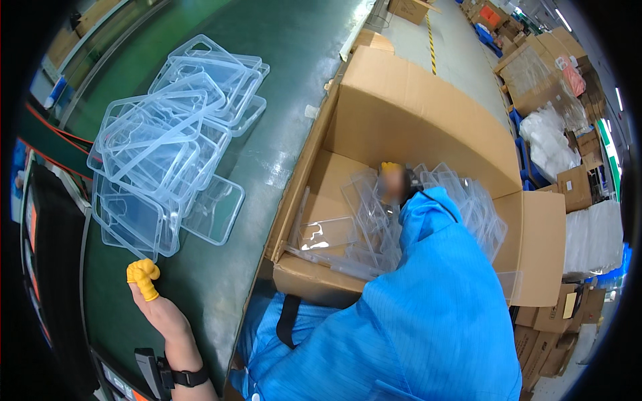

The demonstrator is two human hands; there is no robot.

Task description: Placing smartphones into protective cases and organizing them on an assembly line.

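Note:
A loose, overlapping pile of clear plastic phone cases lies on the green work surface to the left. Just below its near end is my left hand, with yellow cots on its curled fingers; nothing shows in its grip. On the right, my right hand reaches down into an open cardboard box. More clear cases lie jumbled around it there. Motion blur smears this hand, so I cannot make out its fingers or whether they hold a case.
The box's raised flaps and walls surround my right forearm in its blue sleeve. A metal-edged frame with orange cords runs along the far left. Stacked cartons and white plastic bags stand on the floor at the far right.

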